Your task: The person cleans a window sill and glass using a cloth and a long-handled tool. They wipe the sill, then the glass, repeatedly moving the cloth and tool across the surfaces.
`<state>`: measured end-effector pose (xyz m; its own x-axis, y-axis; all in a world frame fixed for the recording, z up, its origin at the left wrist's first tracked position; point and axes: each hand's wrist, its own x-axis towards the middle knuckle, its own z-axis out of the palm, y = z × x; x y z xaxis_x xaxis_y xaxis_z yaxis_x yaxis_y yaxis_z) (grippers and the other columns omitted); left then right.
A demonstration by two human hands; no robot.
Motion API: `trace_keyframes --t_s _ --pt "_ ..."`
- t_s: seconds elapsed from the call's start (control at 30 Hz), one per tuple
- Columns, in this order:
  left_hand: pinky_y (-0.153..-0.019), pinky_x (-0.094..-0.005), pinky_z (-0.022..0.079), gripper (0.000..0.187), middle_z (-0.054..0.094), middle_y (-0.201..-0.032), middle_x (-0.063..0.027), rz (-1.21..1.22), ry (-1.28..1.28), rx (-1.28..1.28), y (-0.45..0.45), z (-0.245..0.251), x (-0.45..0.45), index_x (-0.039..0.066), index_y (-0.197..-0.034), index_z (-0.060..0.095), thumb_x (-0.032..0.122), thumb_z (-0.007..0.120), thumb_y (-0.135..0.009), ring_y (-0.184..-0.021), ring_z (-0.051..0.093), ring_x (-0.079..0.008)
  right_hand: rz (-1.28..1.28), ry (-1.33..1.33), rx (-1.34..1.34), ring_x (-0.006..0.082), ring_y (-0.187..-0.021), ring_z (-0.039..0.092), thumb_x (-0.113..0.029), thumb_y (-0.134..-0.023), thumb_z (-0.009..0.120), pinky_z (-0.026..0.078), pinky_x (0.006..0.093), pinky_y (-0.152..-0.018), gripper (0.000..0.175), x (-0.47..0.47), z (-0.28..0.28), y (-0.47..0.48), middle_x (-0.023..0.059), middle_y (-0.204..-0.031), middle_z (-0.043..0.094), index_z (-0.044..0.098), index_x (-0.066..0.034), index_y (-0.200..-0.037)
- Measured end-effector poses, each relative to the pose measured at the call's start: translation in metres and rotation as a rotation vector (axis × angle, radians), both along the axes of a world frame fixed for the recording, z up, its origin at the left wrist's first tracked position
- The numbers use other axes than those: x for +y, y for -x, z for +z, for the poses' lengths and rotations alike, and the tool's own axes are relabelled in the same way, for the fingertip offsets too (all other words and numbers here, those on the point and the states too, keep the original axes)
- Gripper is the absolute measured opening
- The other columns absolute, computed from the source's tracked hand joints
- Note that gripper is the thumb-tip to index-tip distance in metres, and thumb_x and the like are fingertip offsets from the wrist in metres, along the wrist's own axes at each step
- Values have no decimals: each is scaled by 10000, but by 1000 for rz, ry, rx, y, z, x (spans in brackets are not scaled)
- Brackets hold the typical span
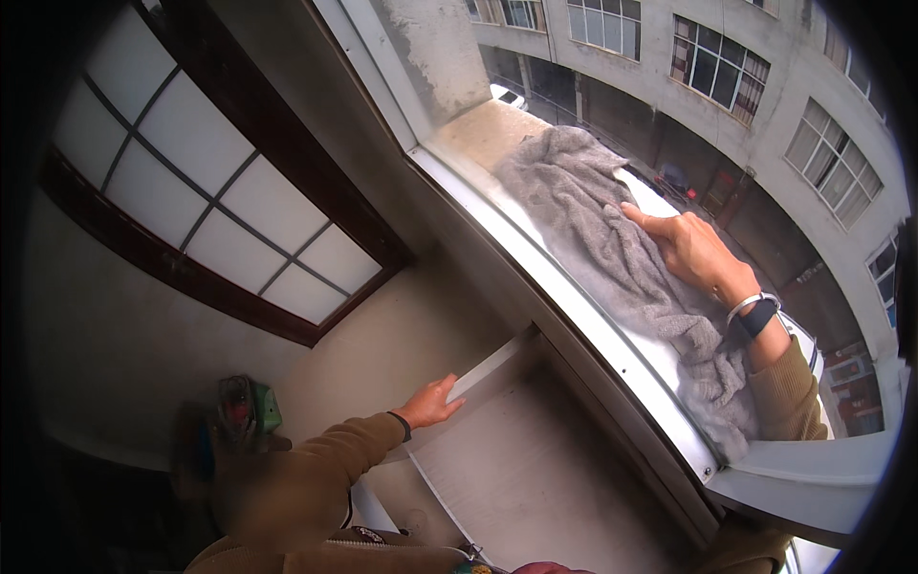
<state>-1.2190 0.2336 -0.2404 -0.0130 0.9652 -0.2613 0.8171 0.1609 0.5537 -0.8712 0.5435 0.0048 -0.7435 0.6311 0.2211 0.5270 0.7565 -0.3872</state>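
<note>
A wrinkled grey cloth (602, 229) lies along the outer window ledge, beyond the white window frame (545, 251). My right hand (699, 251) reaches outside and rests at the cloth's outer edge, its index finger extended; the other fingers are curled and partly hidden, so its hold on the cloth is unclear. A bracelet and a dark band circle that wrist. My left hand (432, 403) is low indoors, gripping the pale rim of a light-coloured panel or box-like piece (502, 459) below the window, with the thumb apart from the fingers.
A dark wooden door or frame with frosted panes (215, 194) stands at the left. A green and red object (251, 409) sits near the lower left wall. Outside, a building (645, 79) with windows rises across a drop, with a white car (508, 97) below.
</note>
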Motion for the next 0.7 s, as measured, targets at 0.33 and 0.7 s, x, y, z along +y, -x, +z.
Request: trace_keyframes --t_s 0.33,0.7 --pt "-666 -483 454 351 585 -835 -233 4 33 13 0 9 1 5 -966 421 270 637 -889 -775 560 -432 -169 407 -128 117 -647 397 137 -794 500 446 301 -640 545 -46 27 -123 229 -783 386 607 -114 -1266" --pt "-692 -482 459 358 590 -864 -236 7 24 18 -2 8 3 6 -984 441 289 637 -887 -822 573 -430 -82 -227 -98 359 -712 673 -173 -874 552 528 478 -662 204 21 -17 1 246 -719 637 704 -100 -989"
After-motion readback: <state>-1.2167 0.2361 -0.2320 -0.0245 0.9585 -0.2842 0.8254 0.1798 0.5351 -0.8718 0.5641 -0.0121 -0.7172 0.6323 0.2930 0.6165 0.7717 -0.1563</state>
